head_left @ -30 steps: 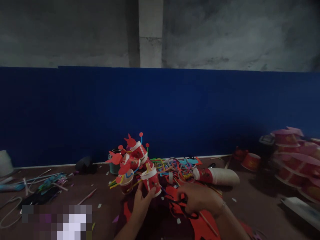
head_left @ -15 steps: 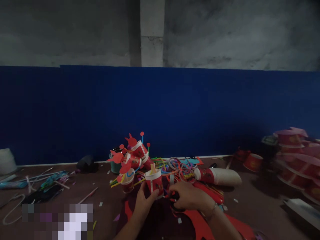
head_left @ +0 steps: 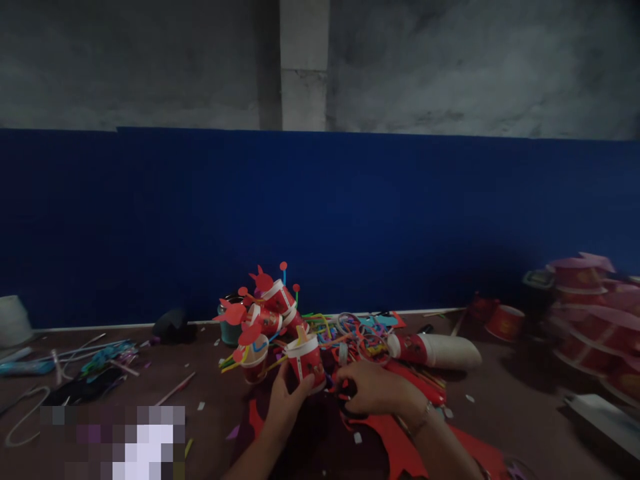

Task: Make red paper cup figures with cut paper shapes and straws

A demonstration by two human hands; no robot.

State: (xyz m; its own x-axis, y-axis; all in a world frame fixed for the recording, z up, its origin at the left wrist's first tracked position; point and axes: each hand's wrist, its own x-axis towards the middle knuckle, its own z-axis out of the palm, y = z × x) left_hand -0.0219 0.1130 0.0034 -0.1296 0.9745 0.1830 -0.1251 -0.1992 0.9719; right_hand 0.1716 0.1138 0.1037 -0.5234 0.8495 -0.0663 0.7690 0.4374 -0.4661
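My left hand (head_left: 286, 400) is closed around the lower part of a red paper cup (head_left: 306, 361) with a white rim, held tilted just above the brown table (head_left: 505, 407). My right hand (head_left: 373, 390) sits immediately right of the cup, fingers curled around the dark handles of a pair of scissors (head_left: 349, 402). The blades are hidden between the hand and the cup. Red paper sheets (head_left: 397, 445) lie under both wrists.
Behind the cup stands a pile of decorated red cups (head_left: 270, 308) with red paper shapes and coloured straws (head_left: 350, 331). A sleeve of stacked cups (head_left: 434, 351) lies on its side to the right. Stacks of red cups (head_left: 590, 320) fill the far right. Wires and scraps (head_left: 85, 367) lie left.
My right hand has moved left and up with the scissors, from beside the red paper to right against the cup. The left hand has kept the cup in about the same place.
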